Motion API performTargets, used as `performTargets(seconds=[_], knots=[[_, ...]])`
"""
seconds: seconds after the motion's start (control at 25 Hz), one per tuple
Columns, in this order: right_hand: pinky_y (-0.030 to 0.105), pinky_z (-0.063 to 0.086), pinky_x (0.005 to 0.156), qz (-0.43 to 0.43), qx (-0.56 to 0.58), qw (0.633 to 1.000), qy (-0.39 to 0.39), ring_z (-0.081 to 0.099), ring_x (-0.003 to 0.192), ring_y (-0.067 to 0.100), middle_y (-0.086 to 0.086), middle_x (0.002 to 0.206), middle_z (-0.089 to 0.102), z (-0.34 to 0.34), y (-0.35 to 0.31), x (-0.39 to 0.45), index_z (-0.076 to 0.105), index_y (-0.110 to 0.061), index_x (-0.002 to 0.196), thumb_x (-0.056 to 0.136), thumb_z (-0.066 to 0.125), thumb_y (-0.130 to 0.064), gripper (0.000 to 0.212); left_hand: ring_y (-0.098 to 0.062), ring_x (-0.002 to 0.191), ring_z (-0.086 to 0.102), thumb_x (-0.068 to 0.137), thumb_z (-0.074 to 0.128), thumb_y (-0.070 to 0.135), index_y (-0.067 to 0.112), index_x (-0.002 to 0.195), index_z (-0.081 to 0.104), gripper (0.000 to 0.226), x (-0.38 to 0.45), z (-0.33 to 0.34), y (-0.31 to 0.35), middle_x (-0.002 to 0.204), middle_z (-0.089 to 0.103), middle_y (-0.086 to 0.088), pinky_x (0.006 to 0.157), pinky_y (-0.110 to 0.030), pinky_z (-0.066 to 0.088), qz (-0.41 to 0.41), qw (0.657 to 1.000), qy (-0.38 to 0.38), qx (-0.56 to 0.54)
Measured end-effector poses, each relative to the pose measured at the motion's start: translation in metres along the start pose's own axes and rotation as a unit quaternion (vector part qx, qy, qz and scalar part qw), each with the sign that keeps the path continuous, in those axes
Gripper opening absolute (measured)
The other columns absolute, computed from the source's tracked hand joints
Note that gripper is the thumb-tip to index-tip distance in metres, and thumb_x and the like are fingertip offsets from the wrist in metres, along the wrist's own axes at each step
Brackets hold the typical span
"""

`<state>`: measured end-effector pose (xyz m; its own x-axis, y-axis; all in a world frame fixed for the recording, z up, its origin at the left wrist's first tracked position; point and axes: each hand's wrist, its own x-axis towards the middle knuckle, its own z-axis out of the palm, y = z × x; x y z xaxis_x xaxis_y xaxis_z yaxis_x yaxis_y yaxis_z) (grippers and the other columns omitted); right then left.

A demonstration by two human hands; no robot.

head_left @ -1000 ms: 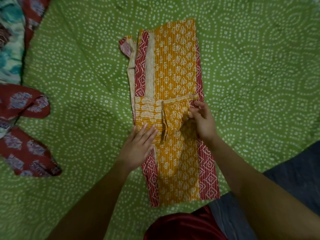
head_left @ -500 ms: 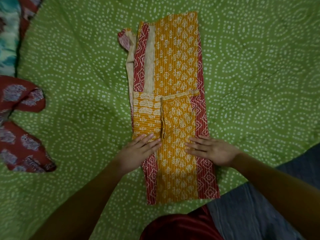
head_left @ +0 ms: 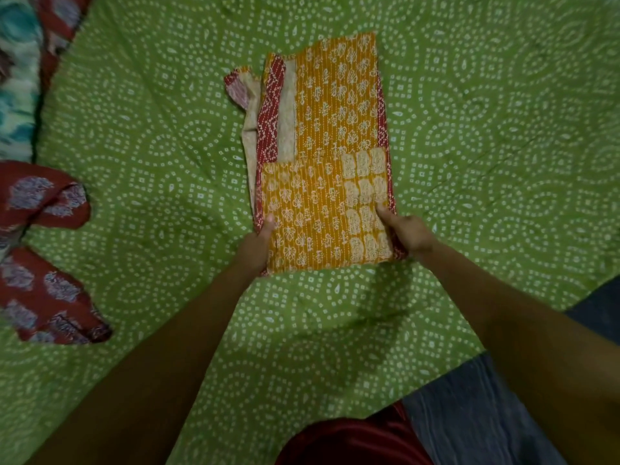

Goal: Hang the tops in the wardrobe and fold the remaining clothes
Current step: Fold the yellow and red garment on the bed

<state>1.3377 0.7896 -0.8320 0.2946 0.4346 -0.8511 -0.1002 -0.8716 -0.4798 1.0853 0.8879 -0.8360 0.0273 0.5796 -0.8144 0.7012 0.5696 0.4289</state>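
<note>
Mustard-yellow block-printed cotton garment with red borders (head_left: 335, 129) on green dotted bedspread (head_left: 503, 146), left hand (head_left: 256, 245) and right hand (head_left: 407, 234) pinching its folded near end (thumbs on top)

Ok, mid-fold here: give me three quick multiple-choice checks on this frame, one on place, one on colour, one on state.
1. Where do the red printed clothes lie relative to the garment being folded?
A. To its left
B. To its right
C. On top of it

2. What is the main colour of the garment in hand?
A. Blue
B. Mustard yellow
C. White

3. What are the hands doing to it?
A. Both grip its near end
B. Only one touches it
C. Neither touches it

Answers: 1 A, they sit at the left edge of the green bedspread. 2 B, yellow with red borders. 3 A, left hand and right hand each hold a near corner.
</note>
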Motion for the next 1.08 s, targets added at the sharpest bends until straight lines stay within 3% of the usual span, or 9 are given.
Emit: performTargets(seconds=[0.24,0.4,0.48,0.56,0.68,0.84,0.96,1.0,1.08], knots=[[0.031,0.055,0.076,0.014,0.052,0.998,-0.031,0.070,0.080,0.021,0.009,0.092,0.073,0.006,0.062,-0.060,0.070,-0.008,0.091,0.094,0.053,-0.039,0.036,-0.021,0.116,0.054,0.095,0.038,0.054,0.007,0.129,0.056,0.061,-0.049,-0.010,-0.056,0.125,0.059,-0.006,0.096,-0.027,0.037,0.032,0.999,-0.032,0.015],[0.020,0.050,0.072,0.031,-0.018,0.999,-0.037,0.067,0.083,0.012,0.007,0.101,0.071,0.028,0.099,-0.093,0.067,-0.014,0.096,0.095,0.046,-0.041,0.033,-0.016,0.056,0.052,0.086,0.039,0.061,0.015,0.067,0.060,0.054,-0.085,-0.010,-0.086,0.058,0.054,0.001,0.058,-0.025,0.034,-0.001,0.998,-0.024,0.054],[0.023,0.050,0.075,-0.071,-0.116,0.989,0.054,0.066,0.091,0.017,0.005,0.107,0.067,0.026,0.104,-0.091,0.058,-0.018,0.111,0.097,0.044,-0.039,0.028,-0.025,0.065,0.058,0.092,0.044,0.052,0.012,0.072,0.055,0.046,-0.079,-0.020,-0.086,0.067,0.057,-0.005,0.059,-0.029,0.034,0.049,0.980,0.084,0.174],[0.034,0.045,0.096,-0.225,-0.362,0.894,0.136,0.054,0.118,0.024,0.009,0.134,0.050,0.008,0.104,-0.074,0.037,-0.021,0.139,0.092,0.057,-0.022,0.051,-0.033,0.107,0.058,0.092,0.044,0.023,0.009,0.118,0.056,0.032,-0.067,-0.036,-0.082,0.118,0.060,-0.015,0.082,-0.040,0.046,0.260,0.858,0.198,0.396],[0.053,0.007,0.115,-0.400,-0.646,0.648,0.050,0.006,0.146,0.030,0.007,0.160,0.003,-0.012,0.089,-0.037,0.007,-0.029,0.153,0.071,0.065,-0.013,0.101,-0.030,0.144,0.023,0.073,0.047,0.009,0.020,0.148,0.032,0.077,-0.035,-0.058,-0.067,0.157,0.022,-0.009,0.113,-0.055,0.022,0.553,0.612,0.072,0.560],[0.055,0.001,0.116,-0.518,-0.703,0.483,-0.055,0.003,0.147,0.031,0.005,0.160,0.009,-0.008,0.051,0.010,0.013,-0.029,0.152,0.069,0.049,-0.002,0.095,-0.031,0.146,0.015,0.062,0.074,0.042,0.016,0.152,0.018,0.109,0.005,-0.049,-0.033,0.158,0.014,-0.016,0.116,-0.053,0.016,0.566,0.484,-0.087,0.662],[0.040,0.011,0.119,-0.490,-0.605,0.610,-0.147,0.014,0.146,0.020,-0.007,0.155,0.019,-0.015,0.034,0.016,0.023,-0.032,0.149,0.077,0.048,0.006,0.085,-0.027,0.147,0.004,0.061,0.072,0.048,0.012,0.152,0.006,0.118,0.029,-0.056,-0.032,0.159,0.006,-0.014,0.119,-0.044,0.008,0.555,0.502,-0.119,0.653],[0.031,0.018,0.117,-0.436,-0.526,0.711,-0.163,0.025,0.142,0.013,-0.012,0.152,0.026,-0.018,0.035,0.018,0.032,-0.032,0.145,0.083,0.049,0.007,0.076,-0.025,0.146,0.010,0.065,0.071,0.042,0.012,0.151,0.015,0.107,0.034,-0.059,-0.038,0.158,0.015,-0.010,0.119,-0.040,0.011,0.557,0.563,-0.134,0.595],[0.021,0.037,0.104,-0.273,-0.281,0.908,-0.147,0.050,0.124,0.010,-0.007,0.140,0.048,-0.017,0.026,0.015,0.054,-0.027,0.130,0.095,0.048,-0.002,0.043,-0.013,0.135,0.039,0.078,0.065,0.032,0.027,0.130,0.058,0.053,0.021,-0.059,-0.032,0.137,0.054,0.003,0.111,-0.027,0.030,0.460,0.812,-0.166,0.320]])
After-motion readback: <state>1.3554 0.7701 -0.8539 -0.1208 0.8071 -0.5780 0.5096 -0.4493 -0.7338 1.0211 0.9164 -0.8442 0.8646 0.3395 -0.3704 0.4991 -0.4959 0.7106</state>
